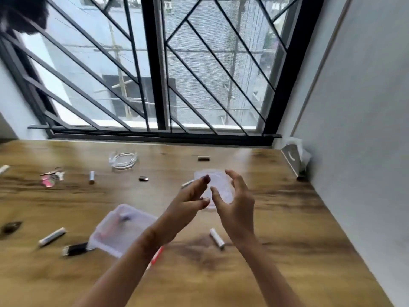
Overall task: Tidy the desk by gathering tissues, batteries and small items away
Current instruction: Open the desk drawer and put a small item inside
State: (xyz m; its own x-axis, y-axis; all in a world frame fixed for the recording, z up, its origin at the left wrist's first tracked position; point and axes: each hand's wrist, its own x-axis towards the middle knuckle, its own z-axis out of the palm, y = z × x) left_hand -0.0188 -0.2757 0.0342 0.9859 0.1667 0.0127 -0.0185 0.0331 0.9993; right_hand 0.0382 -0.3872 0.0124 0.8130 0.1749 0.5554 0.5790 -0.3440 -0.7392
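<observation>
Both hands hover open and empty over the desk, the right hand (pixel 234 202) curled and the left hand (pixel 188 202) flat-fingered, flanking a clear, flat plastic lid (pixel 218 187) lying just beyond the fingertips — long axis running away from the person. The matching clear plastic box (pixel 119 229) sits near-left by the left forearm; a white cylindrical battery (pixel 217 238) lies beside the right wrist — nearer that hand.

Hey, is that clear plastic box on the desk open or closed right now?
Open. The plastic box sits with no cover on it, its inside showing, and a clear lid lies apart beyond both hands.
</observation>
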